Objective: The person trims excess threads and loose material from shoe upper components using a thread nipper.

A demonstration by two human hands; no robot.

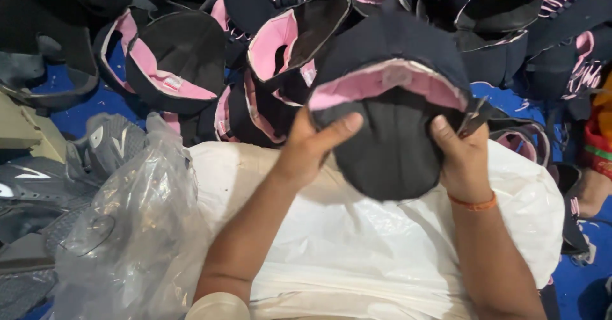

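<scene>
Both my hands hold one dark navy cap (390, 122) upside down, its pink inner band facing me and its black brim pointing toward me. My left hand (312, 148) grips the cap's left edge, thumb laid across the brim. My right hand (462, 157), an orange thread at its wrist, grips the right edge by the band. The cap hovers over a white sack (357, 243) lying across my lap.
A heap of several similar navy-and-pink caps (172, 58) fills the far side on a blue floor (89, 113). A clear plastic bag (134, 231) sits at my left beside grey shoe-like pieces (38, 180). Another person's foot (593, 189) shows at the right edge.
</scene>
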